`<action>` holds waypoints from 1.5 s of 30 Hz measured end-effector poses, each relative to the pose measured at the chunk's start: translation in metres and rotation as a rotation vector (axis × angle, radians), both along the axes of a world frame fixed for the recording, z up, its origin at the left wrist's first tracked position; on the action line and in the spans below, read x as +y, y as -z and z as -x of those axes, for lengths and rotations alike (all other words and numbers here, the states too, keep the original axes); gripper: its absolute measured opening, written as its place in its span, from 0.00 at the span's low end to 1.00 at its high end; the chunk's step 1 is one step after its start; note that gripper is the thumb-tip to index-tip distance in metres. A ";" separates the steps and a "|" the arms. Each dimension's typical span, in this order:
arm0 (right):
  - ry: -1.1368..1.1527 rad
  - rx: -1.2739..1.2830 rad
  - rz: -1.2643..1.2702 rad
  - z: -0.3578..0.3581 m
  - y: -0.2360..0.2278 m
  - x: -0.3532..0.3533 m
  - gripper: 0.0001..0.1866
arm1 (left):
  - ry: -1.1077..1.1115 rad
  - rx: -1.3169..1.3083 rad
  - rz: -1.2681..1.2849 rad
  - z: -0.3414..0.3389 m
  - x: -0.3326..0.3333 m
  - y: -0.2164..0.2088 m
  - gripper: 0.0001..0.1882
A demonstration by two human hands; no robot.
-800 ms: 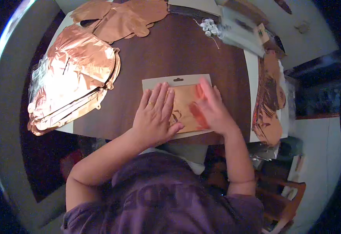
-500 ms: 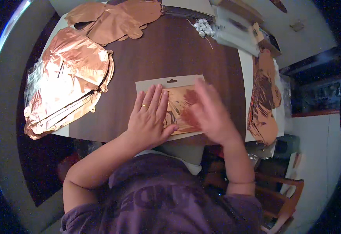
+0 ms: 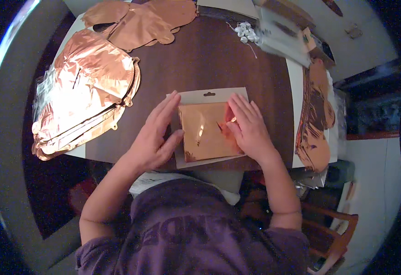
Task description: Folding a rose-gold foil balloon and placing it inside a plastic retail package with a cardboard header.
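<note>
Smoothing the folded, rectangular copper-coloured foil [image 3: 209, 135] atop its pale hang-hole card [image 3: 193, 96] on the dark-brown desk [image 3: 205, 57] seems your step. Your left hand [image 3: 158, 132] and right hand [image 3: 249, 126] flank it, fingers extended, apparently clasping nothing; the next move calls for gentle, even pressure.

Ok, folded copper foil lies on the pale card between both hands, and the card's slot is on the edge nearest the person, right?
No: the head view shows the slot on the far edge. The copper foil does lie on the pale card, between left hand and right hand.
</note>
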State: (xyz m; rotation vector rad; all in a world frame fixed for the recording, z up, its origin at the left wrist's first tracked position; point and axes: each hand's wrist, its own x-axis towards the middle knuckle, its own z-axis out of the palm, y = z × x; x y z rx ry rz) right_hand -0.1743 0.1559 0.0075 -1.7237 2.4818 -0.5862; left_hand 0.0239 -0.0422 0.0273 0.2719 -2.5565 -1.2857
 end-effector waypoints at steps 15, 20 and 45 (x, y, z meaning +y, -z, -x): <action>0.156 0.032 0.252 -0.022 -0.031 0.029 0.19 | 0.096 -0.018 0.513 0.014 0.020 0.016 0.42; 0.136 -0.027 0.239 -0.060 -0.031 0.054 0.13 | 0.122 -0.057 0.479 0.017 0.019 0.013 0.42; 0.140 -0.155 0.283 -0.051 -0.034 0.035 0.13 | 0.142 -0.099 0.665 0.029 0.027 0.018 0.50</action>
